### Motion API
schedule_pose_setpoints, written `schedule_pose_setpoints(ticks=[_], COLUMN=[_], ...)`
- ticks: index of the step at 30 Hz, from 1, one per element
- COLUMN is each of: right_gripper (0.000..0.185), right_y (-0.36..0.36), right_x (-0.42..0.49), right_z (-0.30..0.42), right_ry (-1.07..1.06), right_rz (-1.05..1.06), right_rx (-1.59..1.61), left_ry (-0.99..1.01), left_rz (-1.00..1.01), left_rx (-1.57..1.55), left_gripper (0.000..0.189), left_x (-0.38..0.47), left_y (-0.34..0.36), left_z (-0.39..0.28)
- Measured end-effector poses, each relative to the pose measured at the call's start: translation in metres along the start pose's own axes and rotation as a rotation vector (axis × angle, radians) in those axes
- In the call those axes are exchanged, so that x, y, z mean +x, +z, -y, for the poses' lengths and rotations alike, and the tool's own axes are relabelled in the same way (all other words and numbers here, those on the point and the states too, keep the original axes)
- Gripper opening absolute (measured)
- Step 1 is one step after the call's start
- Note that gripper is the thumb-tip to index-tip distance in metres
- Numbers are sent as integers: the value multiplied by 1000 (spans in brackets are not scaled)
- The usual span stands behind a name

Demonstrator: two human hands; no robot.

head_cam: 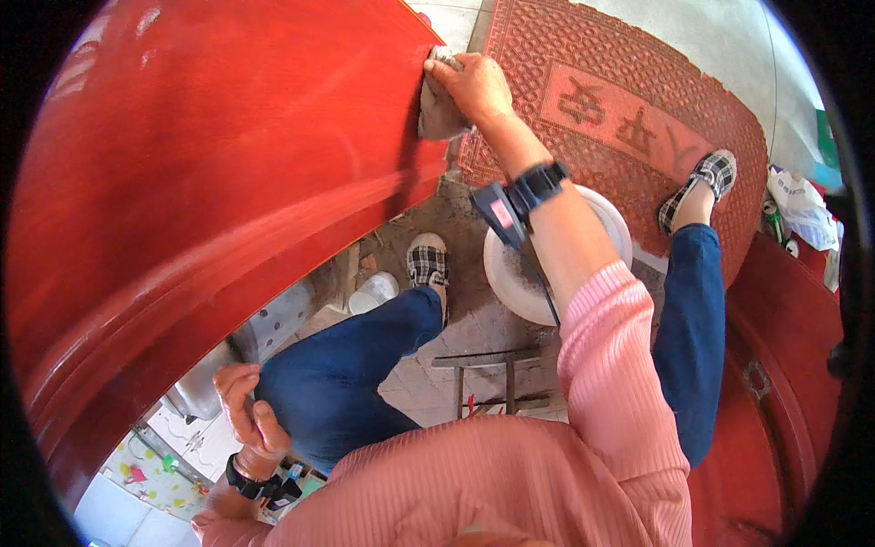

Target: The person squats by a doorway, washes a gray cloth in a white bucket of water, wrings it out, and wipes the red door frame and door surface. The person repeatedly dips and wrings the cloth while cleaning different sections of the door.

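My right hand [475, 85] grips a damp-looking grey cloth [441, 109] against the edge of a glossy red door panel [260, 137], at the top centre. The cloth hangs down over the panel's edge from my fingers. At the lower left, my left hand [249, 410] is beside my bent knee, fingers partly curled and apart, with nothing seen in it. Beneath my right forearm a round white basin [502, 280] stands on the floor, partly hidden by the arm; what it holds is hard to make out.
A red patterned doormat [615, 75] lies beyond the basin. Near my feet are a white tub [373, 292] and a small stool [489, 359]. Another red panel [779, 383] is at the right, below a plastic bag [803, 205] and a green can [772, 220].
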State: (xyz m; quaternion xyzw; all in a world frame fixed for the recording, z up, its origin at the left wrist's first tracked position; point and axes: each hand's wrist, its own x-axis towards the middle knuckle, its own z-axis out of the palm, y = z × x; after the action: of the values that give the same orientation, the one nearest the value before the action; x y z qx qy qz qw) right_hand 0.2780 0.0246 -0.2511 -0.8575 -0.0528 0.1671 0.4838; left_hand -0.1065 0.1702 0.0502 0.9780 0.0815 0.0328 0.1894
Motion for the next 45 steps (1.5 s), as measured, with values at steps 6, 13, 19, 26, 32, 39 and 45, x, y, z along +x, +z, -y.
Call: schedule_pose_setpoints(ticks=[6,13,19,26,32,39,45], right_gripper=[46,53,32,21,38,39,58], right_y=[10,10,-27,-51,23,13,3], right_x=[18,34,-2,-2,53,-56,-113], right_z=[-8,-11,98,158,-23,57,94], right_ry=[34,146,-297,-681,-102,-15,-681], right_rz=[-35,-141,-411,-631,-124,-128,-363], right_rx=[269,196,537,295,238,219,304], left_ry=[15,19,-20,-13,22,44,60], left_rz=[4,21,-11,-1,23,-1,37], left_rx=[13,3,-21,-1,3,21,47], left_gripper=[25,24,23,21,19,15,14], left_x=[0,-1,-3,2,12,11,9], left_y=[-1,-3,-5,-4,-2,0,0], left_z=[-1,0,-2,-7,-14,-17,-18])
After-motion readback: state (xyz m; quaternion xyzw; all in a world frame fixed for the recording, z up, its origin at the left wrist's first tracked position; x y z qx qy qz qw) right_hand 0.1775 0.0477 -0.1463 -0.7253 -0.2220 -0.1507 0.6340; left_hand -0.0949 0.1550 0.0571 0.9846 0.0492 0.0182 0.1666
